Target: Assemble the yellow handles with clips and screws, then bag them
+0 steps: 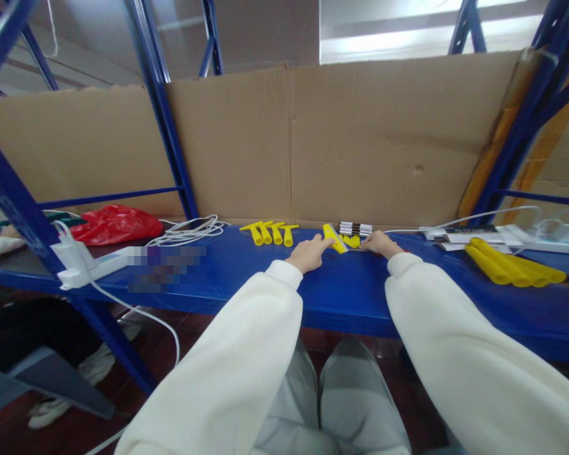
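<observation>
My left hand [309, 254] is closed around the stem of a yellow T-shaped scraper head [330, 235], which has a grey strip along its right edge. It is held at a slant just above the blue shelf [265, 278]. My right hand [380, 243] reaches to the right of it with the fingers drawn together; what they grip, if anything, is hidden. Small yellow pieces [353, 241] lie between the hands, next to a stack of white-and-black packs [355, 228]. Several similar yellow T-shaped heads [277, 234] stand in a row on the left.
Several yellow tubes [512, 265] lie at the right beside white papers [477, 237]. Coiled white cable [194, 230], a red plastic bag [116, 224] and a power strip with plugs [107, 262] are at the left. A cardboard wall [351, 139] closes off the back between blue posts.
</observation>
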### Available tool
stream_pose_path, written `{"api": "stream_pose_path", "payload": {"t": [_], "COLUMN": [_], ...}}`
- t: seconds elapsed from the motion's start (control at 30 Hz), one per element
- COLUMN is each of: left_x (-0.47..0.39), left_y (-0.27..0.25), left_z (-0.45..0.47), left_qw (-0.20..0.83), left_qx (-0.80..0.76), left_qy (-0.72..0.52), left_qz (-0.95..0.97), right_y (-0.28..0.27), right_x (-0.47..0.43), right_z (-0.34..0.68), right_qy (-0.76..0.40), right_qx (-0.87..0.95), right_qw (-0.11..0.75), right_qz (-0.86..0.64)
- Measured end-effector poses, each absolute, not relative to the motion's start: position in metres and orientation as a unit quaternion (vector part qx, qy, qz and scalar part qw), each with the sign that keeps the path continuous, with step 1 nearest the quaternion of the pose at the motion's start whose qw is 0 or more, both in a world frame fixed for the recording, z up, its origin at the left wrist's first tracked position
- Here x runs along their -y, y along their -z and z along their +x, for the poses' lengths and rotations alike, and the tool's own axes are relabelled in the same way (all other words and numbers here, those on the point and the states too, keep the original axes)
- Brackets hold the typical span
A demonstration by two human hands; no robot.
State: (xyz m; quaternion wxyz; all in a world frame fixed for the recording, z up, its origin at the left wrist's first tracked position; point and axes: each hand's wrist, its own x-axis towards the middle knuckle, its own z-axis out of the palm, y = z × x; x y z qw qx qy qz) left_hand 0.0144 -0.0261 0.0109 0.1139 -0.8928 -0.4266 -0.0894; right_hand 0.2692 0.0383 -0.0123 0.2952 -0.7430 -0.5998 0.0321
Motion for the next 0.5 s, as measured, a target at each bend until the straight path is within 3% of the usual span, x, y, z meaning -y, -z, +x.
{"api": "stream_pose_path", "payload": {"t": [0.1,0.3,0.4,0.5], "left_x": [0.026,0.025,0.026,0.026], "left_y": [-0.011,-0.01,-0.01,-0.01], "left_z": [0.014,0.014,0.014,0.014], "left_qw": [0.112,0.109,0.111,0.108], "left_qx": [0.425,0.425,0.426,0.428], "left_qy": [0.087,0.086,0.085,0.083], "left_qz": [-0.894,-0.894,-0.894,-0.893], "right_y": [0.007,-0.001,0.002,0.007], "right_x": [-0.035,-0.025,-0.025,-0.028], "right_z": [0.262,0.248,0.248,0.253], "right_qy": [-0.032,-0.031,-0.024,-0.005], "right_qx": [0.565,0.566,0.563,0.563], "right_qw": [0.204,0.133,0.125,0.169], "right_qz": [-0.799,-0.813,-0.816,-0.809]}}
